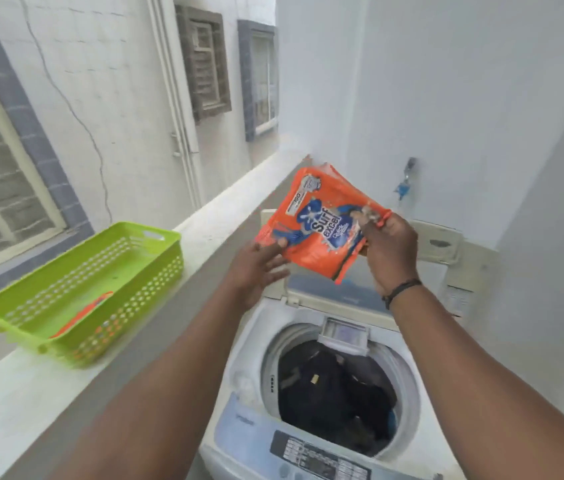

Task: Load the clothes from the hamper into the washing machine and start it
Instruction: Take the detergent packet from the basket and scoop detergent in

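Observation:
An orange detergent packet (315, 223) hangs in the air above the open top-loading washing machine (249, 386). My right hand (389, 247) pinches the packet's right edge. My left hand (256, 271) is spread under the packet's lower left corner, thumb touching it. Dark clothes (336, 393) fill the drum. The raised lid (339, 294) stands behind the drum, and the control panel (322, 457) runs along the front.
A green perforated basket (83, 292) sits on the parapet ledge (21, 400) to the left, with an orange item inside. A tap (407, 181) is on the white wall behind the machine. Beyond the ledge is a neighbouring building with windows.

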